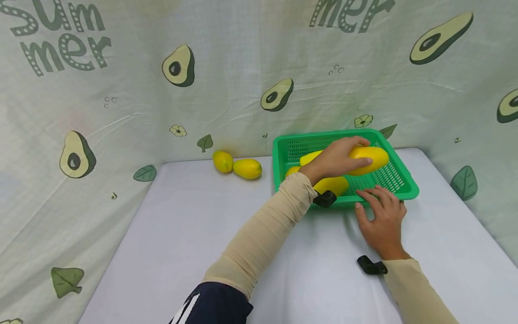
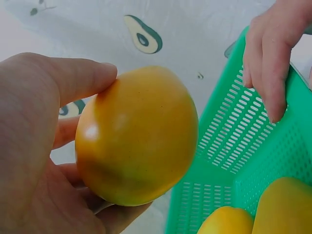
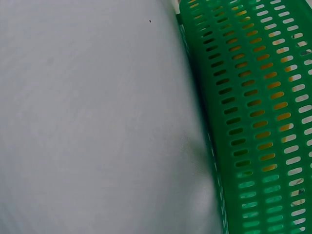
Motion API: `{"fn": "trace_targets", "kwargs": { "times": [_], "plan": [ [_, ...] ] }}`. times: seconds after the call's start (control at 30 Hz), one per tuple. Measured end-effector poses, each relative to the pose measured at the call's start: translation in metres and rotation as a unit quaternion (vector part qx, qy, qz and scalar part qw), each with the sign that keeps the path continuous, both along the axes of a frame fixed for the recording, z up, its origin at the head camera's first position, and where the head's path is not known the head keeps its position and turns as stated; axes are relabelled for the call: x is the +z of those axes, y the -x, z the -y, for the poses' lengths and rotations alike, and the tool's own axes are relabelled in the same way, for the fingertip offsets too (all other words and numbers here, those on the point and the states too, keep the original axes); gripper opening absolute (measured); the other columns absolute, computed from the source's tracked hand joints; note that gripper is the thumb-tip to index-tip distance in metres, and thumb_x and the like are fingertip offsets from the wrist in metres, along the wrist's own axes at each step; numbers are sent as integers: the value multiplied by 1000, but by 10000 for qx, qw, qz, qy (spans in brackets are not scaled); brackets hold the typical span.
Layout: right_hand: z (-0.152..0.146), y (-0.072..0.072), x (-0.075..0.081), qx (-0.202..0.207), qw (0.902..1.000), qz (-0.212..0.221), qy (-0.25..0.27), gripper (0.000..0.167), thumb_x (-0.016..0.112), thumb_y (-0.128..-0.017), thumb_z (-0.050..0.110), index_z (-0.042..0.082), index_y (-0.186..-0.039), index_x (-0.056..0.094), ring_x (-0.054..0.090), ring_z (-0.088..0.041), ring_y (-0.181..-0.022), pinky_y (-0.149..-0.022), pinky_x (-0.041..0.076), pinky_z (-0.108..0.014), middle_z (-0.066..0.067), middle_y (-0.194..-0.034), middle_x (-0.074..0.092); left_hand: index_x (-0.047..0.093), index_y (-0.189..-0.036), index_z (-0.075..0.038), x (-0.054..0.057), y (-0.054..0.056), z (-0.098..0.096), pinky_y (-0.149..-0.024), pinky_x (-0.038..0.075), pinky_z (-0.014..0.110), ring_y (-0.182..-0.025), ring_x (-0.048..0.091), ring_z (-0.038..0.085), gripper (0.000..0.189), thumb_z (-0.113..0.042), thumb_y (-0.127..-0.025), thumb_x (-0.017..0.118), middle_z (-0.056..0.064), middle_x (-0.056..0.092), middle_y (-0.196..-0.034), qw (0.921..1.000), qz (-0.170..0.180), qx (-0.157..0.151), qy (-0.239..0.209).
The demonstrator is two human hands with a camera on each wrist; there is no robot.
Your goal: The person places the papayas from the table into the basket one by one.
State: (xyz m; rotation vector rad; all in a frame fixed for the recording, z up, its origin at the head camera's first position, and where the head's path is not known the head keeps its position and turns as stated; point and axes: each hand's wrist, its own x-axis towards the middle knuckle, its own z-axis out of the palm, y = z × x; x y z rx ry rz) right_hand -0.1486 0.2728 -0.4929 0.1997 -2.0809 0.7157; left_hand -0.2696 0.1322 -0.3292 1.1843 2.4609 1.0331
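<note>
We see the green basket (image 1: 410, 189) on the right part of the white table (image 1: 182, 234), its far rim close against the printed cloth backdrop (image 1: 230, 54), so behind it we find little space. Between its right end and the table's right edge there is a strip of surface, while the widest room for moving spreads to the left and toward the near side. Our left hand (image 1: 337, 156) grips a yellow fruit (image 1: 372, 159) above the right half of the basket, where the slotted floor shows beneath it; three more fruits lie further left inside, one (image 1: 332, 185) along the near wall, partly behind the forearm. Our right hand (image 1: 382, 220) rests its loosely extended fingers over the near rim, with the thumb outside; we cannot tell how hard it presses. Two loose fruits (image 1: 247, 168) sit side by side left of the basket, near the table's far edge. Only the head view gives us this pair and the table's outline. The left wrist view shows what the head view hides: the thumb lies against one side of the held fruit, the fingers wrap behind and below it, and a greenish tint marks its underside. The right wrist view leaves out both hands, but shows us the basket's slotted outer wall from close by, with yellow glimpsed through the slots.
</note>
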Motion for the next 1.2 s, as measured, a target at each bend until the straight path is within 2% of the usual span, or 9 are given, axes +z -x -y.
{"fn": "trace_targets", "kwargs": {
  "times": [0.3, 0.43, 0.67, 0.87, 1.03, 1.2],
  "plan": [
    [1, 0, 2, -13, 9999, 54, -98, 39, 55, -93, 34, 5, -114, 73, 45, -42, -127, -92, 21, -71, -18, -116, 63, 51, -144, -16, 2, 1, -5, -82, 43, 13, -101, 52, 3, 51, -37, -99, 63, -8, 55, -130, 9998, -156, 6, 89],
    [0, -2, 1, -40, 9997, 161, -180, 41, 53, -95, 34, 4, -115, 72, 45, -42, -127, -90, 22, -71, -19, -118, 62, 53, -143, -17, 0, 2, -10, -83, 42, 13, -103, 52, 3, 50, -37, -99, 64, -9, 55, -132, 9999, -106, 4, 88],
    [1, -2, 1, -27, 9999, 82, -108, 40, 55, -94, 34, 4, -114, 73, 45, -43, -125, -89, 22, -71, -19, -118, 63, 55, -141, -20, 0, 2, -14, -94, 39, 12, -123, 48, 1, 47, -37, -99, 63, -11, 53, -139, 10000, -10, -40, 2],
    [4, 1, 2, 47, 10000, 8, -57, 38, 57, -92, 32, 6, -114, 73, 45, -42, -126, -90, 22, -70, -19, -117, 63, 58, -137, -20, -5, 10, 9, -92, 43, 16, -120, 54, 8, 39, -37, -102, 59, -9, 58, -132, 9992, 138, 332, -200],
    [3, 2, 0, 57, 9999, 23, -99, 39, 56, -93, 34, 6, -114, 73, 45, -42, -126, -88, 22, -70, -18, -117, 63, 60, -134, -19, -13, 20, 34, -91, 45, 19, -114, 56, 7, 37, -37, -103, 57, -6, 60, -130, 9987, 189, 423, -233],
    [1, 1, -1, 17, 10000, -12, -47, 40, 56, -93, 35, 6, -113, 73, 45, -42, -126, -89, 21, -70, -18, -116, 63, 62, -133, -17, -16, 27, 57, -90, 47, 20, -112, 59, 9, 35, -35, -103, 57, -2, 62, -130, 9985, 126, 488, -211]
  ]
}}
